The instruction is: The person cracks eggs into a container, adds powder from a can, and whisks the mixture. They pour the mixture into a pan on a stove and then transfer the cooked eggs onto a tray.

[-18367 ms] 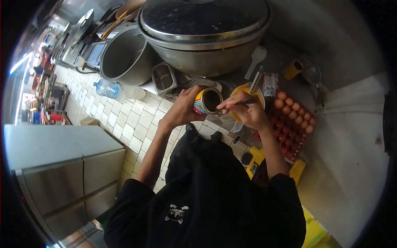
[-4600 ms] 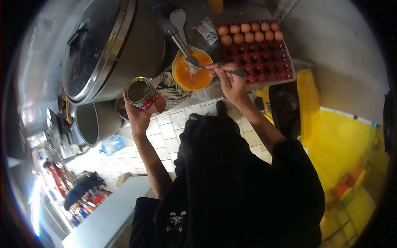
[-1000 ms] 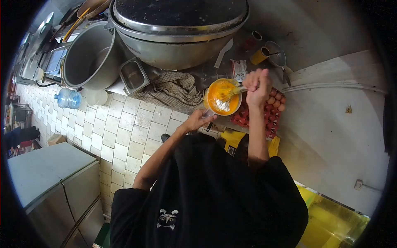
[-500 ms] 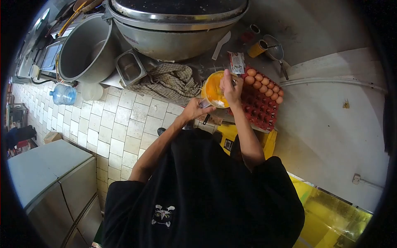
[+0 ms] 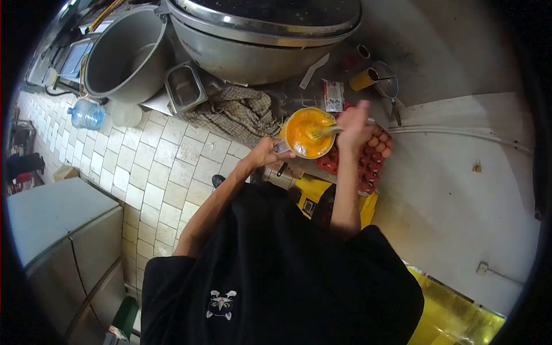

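Note:
My left hand [image 5: 265, 153] is closed around the clear handle of a jug [image 5: 281, 147] and keeps it near the counter's front edge. Bright yellow-orange beaten egg [image 5: 300, 130] fills much of it. My right hand [image 5: 355, 127], blurred by motion, grips a whisk [image 5: 325, 132] whose wires dip into the egg from the right. Beneath my right forearm lies a red egg tray [image 5: 370, 168], partly hidden. Several brown eggs [image 5: 382, 142] sit in its far part, and the nearer cups visible hold none.
Behind the jug are a checked cloth [image 5: 244, 109], a printed packet [image 5: 333, 95] and a white spatula [image 5: 314, 71]. A large lidded pot [image 5: 253, 60] and a deep grey pot [image 5: 123, 57] stand farther back. The wall [image 5: 448, 149] bounds the right side.
My right hand has moved right and tilted the whisk, which shows more of its wires and the egg. The view has shifted slightly. My left hand still holds the jug.

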### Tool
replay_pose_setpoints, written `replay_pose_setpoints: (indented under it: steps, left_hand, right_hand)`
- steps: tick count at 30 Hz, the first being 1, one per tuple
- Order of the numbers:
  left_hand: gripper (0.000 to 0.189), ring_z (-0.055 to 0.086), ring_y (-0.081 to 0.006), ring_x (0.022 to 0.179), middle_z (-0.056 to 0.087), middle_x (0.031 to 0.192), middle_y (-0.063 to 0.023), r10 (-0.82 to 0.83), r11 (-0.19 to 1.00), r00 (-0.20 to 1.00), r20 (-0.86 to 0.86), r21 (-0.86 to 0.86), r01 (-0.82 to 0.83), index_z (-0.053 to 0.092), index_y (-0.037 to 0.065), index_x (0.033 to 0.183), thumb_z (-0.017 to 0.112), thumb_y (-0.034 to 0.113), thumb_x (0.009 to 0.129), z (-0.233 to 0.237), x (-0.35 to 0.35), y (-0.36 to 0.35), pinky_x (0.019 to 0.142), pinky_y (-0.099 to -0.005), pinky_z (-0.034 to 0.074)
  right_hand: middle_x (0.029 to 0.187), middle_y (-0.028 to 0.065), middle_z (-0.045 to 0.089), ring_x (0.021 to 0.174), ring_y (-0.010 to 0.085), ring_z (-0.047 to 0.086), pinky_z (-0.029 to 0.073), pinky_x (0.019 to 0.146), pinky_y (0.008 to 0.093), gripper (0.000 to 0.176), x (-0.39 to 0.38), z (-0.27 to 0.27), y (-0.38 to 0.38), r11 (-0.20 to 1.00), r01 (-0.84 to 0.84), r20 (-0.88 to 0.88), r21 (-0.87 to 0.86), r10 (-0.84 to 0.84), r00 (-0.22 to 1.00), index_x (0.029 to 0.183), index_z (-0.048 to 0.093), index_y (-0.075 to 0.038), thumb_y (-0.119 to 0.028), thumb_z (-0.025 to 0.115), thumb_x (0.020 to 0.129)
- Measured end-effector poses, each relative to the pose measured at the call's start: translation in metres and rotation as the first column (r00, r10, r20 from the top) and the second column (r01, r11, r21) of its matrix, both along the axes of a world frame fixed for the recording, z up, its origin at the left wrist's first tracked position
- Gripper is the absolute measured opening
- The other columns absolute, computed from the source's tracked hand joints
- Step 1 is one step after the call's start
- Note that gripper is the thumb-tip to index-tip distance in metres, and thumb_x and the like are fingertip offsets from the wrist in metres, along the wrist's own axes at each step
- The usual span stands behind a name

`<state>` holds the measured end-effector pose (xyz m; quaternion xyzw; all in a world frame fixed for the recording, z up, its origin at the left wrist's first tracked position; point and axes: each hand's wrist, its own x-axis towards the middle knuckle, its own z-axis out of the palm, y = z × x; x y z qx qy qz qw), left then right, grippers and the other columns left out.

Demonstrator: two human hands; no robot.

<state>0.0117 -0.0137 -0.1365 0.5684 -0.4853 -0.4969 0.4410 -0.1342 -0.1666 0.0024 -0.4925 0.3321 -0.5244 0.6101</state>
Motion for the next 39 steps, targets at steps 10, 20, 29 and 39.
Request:
replay_pose_setpoints:
  steps: [10, 20, 29, 39]
  left_hand:
    - [0.045, 0.055, -0.0067, 0.068, 0.067, 0.075, -0.0028, -0.041, 0.998, 0.999, 0.020, 0.040, 0.040, 0.069, 0.000, 0.104, 0.079, 0.038, 0.081, -0.023, -0.009, 0.008, 0.063, -0.0300, 0.048]
    - [0.042, 0.058, -0.0075, 0.070, 0.069, 0.077, -0.0026, -0.015, 0.999, 0.999, 0.047, -0.052, 0.018, 0.070, 0.001, 0.104, 0.078, 0.036, 0.082, -0.024, -0.008, 0.001, 0.064, -0.0292, 0.049]
    - [0.043, 0.057, -0.0058, 0.062, 0.064, 0.068, 0.0012, 0.003, 1.000, 0.986, -0.168, -0.023, -0.007, 0.070, 0.005, 0.103, 0.079, 0.040, 0.081, 0.019, -0.002, 0.007, 0.056, -0.0256, 0.046]
    - [0.035, 0.050, -0.0054, 0.058, 0.060, 0.064, 0.0017, 0.028, 0.995, 0.982, -0.187, -0.086, -0.045, 0.068, 0.002, 0.090, 0.078, 0.035, 0.083, 0.003, -0.008, 0.002, 0.052, -0.0273, 0.043]
  right_hand:
    - [0.049, -0.0042, 0.036, 0.041, 0.0078, 0.035, 0.029, 0.041, 0.0262, 0.050, 0.002, -0.035, 0.005, 0.955, 0.278, -0.107, 0.104, -0.267, 0.958, 0.057, 0.031, -0.016, -0.027, 0.056, 0.098]
    - [0.051, -0.0021, 0.040, 0.043, 0.0092, 0.037, 0.031, 0.042, 0.0267, 0.050, -0.022, -0.015, -0.010, 0.948, 0.280, 0.091, 0.153, -0.295, 0.951, 0.059, 0.033, -0.014, -0.035, 0.058, 0.096]
    - [0.059, -0.0044, 0.038, 0.047, 0.0098, 0.038, 0.035, 0.045, 0.0245, 0.027, -0.008, -0.017, -0.005, 0.903, 0.332, -0.036, 0.271, -0.336, 0.941, 0.077, 0.041, -0.012, -0.025, 0.048, 0.099]
    - [0.051, -0.0053, 0.033, 0.044, 0.0096, 0.033, 0.029, 0.042, 0.0272, 0.044, -0.002, -0.031, -0.002, 0.868, 0.489, -0.158, 0.091, -0.472, 0.867, 0.060, 0.036, -0.017, -0.030, 0.053, 0.099]
